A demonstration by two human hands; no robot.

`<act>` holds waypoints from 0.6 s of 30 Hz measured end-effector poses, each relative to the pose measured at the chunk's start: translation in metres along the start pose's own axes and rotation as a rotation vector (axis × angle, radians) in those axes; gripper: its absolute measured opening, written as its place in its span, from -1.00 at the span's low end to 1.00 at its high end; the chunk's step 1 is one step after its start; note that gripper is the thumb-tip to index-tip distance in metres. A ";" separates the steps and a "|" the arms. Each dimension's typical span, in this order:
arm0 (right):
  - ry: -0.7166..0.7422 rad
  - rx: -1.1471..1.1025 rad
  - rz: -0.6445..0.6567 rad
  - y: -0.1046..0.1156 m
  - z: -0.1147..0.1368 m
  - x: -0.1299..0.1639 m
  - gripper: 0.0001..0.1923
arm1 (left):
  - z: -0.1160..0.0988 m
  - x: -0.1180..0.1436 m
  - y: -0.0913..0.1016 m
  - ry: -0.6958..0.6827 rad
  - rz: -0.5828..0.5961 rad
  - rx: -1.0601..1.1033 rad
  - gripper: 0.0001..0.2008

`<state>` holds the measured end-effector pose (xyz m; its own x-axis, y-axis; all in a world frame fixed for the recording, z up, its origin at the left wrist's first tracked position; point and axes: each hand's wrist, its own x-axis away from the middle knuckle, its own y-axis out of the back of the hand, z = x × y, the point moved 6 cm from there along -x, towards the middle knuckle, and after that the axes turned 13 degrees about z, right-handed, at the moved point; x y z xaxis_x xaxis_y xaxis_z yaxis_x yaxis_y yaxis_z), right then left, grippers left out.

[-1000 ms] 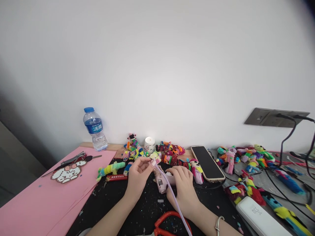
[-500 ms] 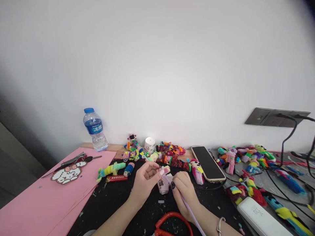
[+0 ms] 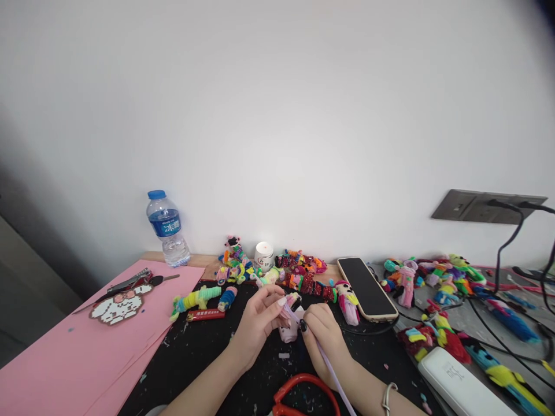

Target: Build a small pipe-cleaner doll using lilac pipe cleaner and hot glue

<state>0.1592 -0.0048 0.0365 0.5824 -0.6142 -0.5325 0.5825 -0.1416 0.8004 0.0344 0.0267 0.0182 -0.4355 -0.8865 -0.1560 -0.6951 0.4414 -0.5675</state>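
Note:
My left hand point(image 3: 262, 318) is closed in a pinch, its thumb and fingertips on one end of a lilac pipe cleaner point(image 3: 330, 370). Right of it, my right hand point(image 3: 325, 332) grips the same strand between thumb and curled fingers, and the strand's tail runs down past the wrist. Below and between the hands lies a pale pink object point(image 3: 288, 335), partly hidden; I cannot make out its kind. Just behind the fingertips are small coloured pieces. Red-handled scissors point(image 3: 307, 377) lie nearest me, cut off by the bottom edge.
Pipe-cleaner dolls point(image 3: 348, 306) line the back of the black mat point(image 3: 186, 352). A phone point(image 3: 366, 289) and a white power bank point(image 3: 459, 375) lie right, among cables. Pink paper point(image 3: 65, 346), a water bottle point(image 3: 167, 228) and a small white cup point(image 3: 264, 257) stand left and behind.
My left fingers have turned and closed lower around the strand's end, covering more of the pale pink object. My right hand has barely moved.

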 end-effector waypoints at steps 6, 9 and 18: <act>-0.004 -0.027 0.011 0.002 0.002 -0.001 -0.79 | 0.005 0.001 -0.002 0.040 0.047 0.045 -0.90; -0.015 -0.039 0.025 0.003 0.006 -0.002 -0.78 | 0.005 0.001 -0.002 0.041 0.064 0.059 -0.91; -0.045 -0.027 0.047 0.003 0.008 -0.002 -0.78 | 0.006 -0.002 -0.008 0.088 0.129 0.094 -0.89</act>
<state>0.1554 -0.0102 0.0418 0.5839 -0.6538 -0.4813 0.5704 -0.0914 0.8162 0.0440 0.0241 0.0177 -0.5689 -0.8061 -0.1632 -0.5757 0.5320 -0.6209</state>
